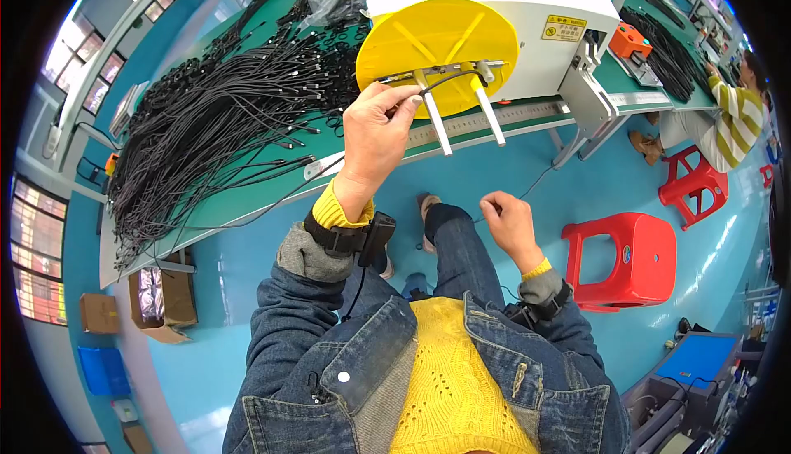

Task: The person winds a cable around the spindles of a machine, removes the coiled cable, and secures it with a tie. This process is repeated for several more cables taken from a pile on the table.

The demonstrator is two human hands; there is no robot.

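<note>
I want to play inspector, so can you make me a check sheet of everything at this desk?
Surface: green table, mostly covered.
Job's things: thin black cable at the white pegs of a yellow disc on a white machine.
Clutter: ruler along the table edge.
Hands: left hand pinches the cable at the pegs; right hand grips its lower end by the knee.
Cables: big heap of black cables; more on the far bench.
Surroundings: red stools; cardboard boxes on the blue floor; a seated person.
</note>
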